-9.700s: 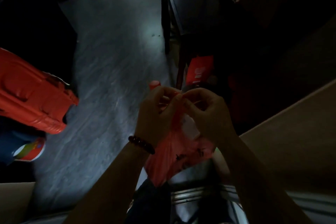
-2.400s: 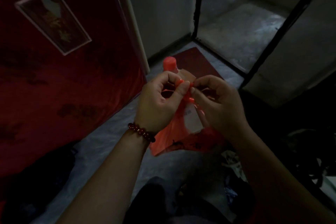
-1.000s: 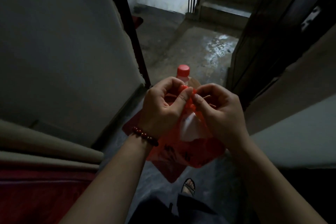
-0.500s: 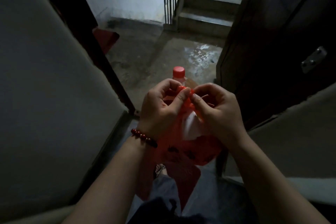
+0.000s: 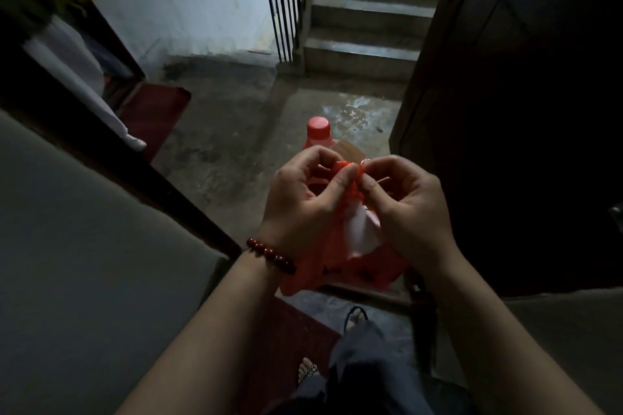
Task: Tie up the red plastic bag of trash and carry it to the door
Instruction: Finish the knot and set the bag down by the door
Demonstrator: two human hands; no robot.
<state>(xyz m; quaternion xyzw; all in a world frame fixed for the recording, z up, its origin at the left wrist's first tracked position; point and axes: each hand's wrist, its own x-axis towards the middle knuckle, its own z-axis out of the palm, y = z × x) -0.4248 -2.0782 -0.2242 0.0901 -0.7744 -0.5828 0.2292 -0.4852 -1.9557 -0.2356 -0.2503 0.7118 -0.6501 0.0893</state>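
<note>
At the doorway threshold, w/ stairs [image 5: 371, 10] ahead: both hands are working at the red bag's [image 5: 337, 266] neck. The bag is hanging below the hands, clear of the floor, its long axis running roughly vertical, body sagging under the wrists. The red bottle cap [image 5: 318, 128] is poking up just beyond the hands, on the stair side; whether the bottle is in the bag, can't tell. The left hand [image 5: 303, 202], beaded bracelet [image 5: 271, 254] at the wrist, is pinching the twisted plastic betw. thumb and forefinger. The right hand [image 5: 408, 205] is pinching the same bunched neck from the opp. side, fingertips nearly touching the left's. Both hands look about equally near the twist. Knot status: unclear, too small and dark. Judging the tie as the step in progress; any cinch would be pulling apart sideways, across the bag's hang. Door [image 5: 505, 111] is standing just right of the bag.
</note>
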